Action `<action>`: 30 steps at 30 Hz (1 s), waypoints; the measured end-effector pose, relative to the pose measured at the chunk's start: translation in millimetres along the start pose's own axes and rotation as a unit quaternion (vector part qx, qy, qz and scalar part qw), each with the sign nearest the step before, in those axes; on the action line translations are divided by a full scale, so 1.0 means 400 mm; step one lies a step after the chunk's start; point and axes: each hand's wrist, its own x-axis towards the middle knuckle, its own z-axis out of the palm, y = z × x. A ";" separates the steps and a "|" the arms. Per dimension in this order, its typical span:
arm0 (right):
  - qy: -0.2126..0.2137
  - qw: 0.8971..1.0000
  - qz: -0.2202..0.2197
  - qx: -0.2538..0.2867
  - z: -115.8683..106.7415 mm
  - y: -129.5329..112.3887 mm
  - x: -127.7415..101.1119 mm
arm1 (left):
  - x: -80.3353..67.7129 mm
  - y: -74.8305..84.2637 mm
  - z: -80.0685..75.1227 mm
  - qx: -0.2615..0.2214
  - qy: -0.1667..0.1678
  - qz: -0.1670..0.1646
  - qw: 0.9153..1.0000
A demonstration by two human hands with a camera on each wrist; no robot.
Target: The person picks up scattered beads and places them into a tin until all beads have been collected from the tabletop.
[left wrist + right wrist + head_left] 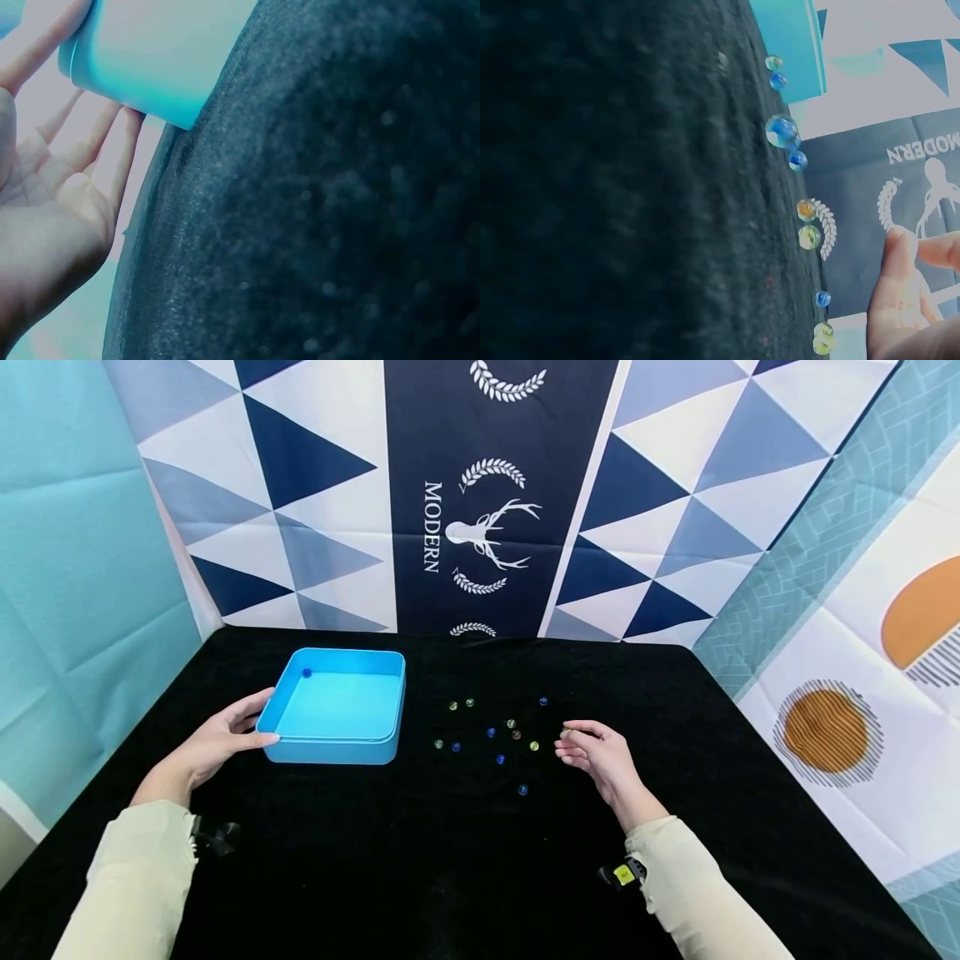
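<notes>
A shallow blue tray [337, 750] sits left of centre on the black tablecloth, with one blue marble [306, 673] in its far left corner. My left hand [264, 718] rests on the tray's near left corner, thumb along the side wall. Its straight fingers [112, 150] touch the tray wall [150, 52]. Several glass marbles [491, 732], blue and yellow-green, lie scattered right of the tray. My right hand [570, 739] hovers at the cluster's right edge beside a small marble [566, 731]. The right wrist view shows thumb and forefinger [915, 247] slightly apart, nothing between them, and the marbles [782, 130] along the cloth.
The black cloth [480, 860] covers the whole table. Patterned fabric backdrops stand close behind and on both sides. One blue marble [522, 790] lies nearer me than the others.
</notes>
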 end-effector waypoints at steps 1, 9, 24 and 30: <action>0.000 1.000 0.004 0.003 -0.003 -0.001 0.004 | 0.000 0.000 0.000 0.000 0.000 0.001 1.000; 0.020 0.999 0.032 0.003 -0.028 0.000 0.027 | 0.000 0.002 0.001 -0.003 0.000 -0.003 1.000; 0.023 0.997 0.075 -0.013 -0.058 0.008 0.058 | 0.000 0.000 0.003 -0.008 0.006 0.001 1.000; 0.004 0.995 0.100 -0.010 -0.073 0.016 0.073 | -0.001 -0.006 0.004 -0.014 0.005 0.001 1.000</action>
